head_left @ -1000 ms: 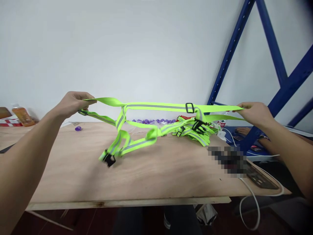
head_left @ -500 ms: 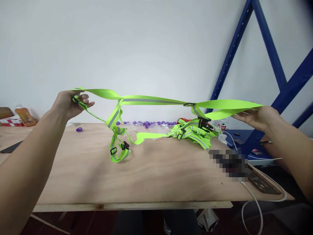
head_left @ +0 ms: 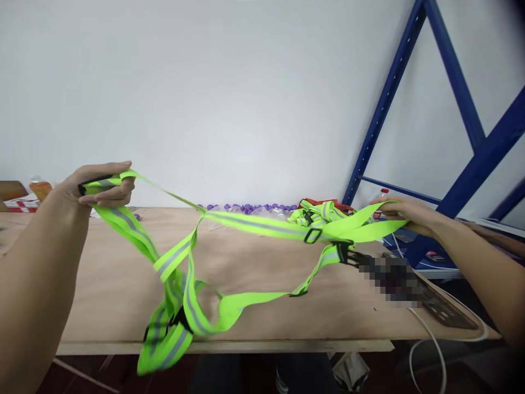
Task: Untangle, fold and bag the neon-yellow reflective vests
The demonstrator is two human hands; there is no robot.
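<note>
- Strap harness point(head_left: 262, 221), yellow-green with grey stripe, is strung between both hands above the table point(head_left: 123, 273).
- Key relation: harness lies right of the left grip and left of the right grip; long axis runs left-right, with a slight slope down toward the right.
- Left hand point(head_left: 109, 189): fingers curled, pinching strap; some webbing crosses the palm.
- Right hand point(head_left: 404, 213): two strap runs meet at the fingers; cannot tell whether pinched or just looped over them.
- Both hands are at the harness, one per end, so neither is clearly nearer.
- Loose loops hang below, bunched left of centre; lowest one overlaps the table's near edge in view.
- Black slider point(head_left: 313, 236) sits on the upper strap, right part; black buckle point(head_left: 346, 253) hangs just below it.
- Table: wood, pale. Far right, a pile of similar straps point(head_left: 324, 210); far middle, purple pieces point(head_left: 248, 209); far left, orange bottle point(head_left: 40, 189) beside a red-and-white box point(head_left: 22, 203).
- Room: plain wall point(head_left: 246, 98) behind, blue rack point(head_left: 385, 104) right, another person's forearm point(head_left: 494, 232) at the right edge.
</note>
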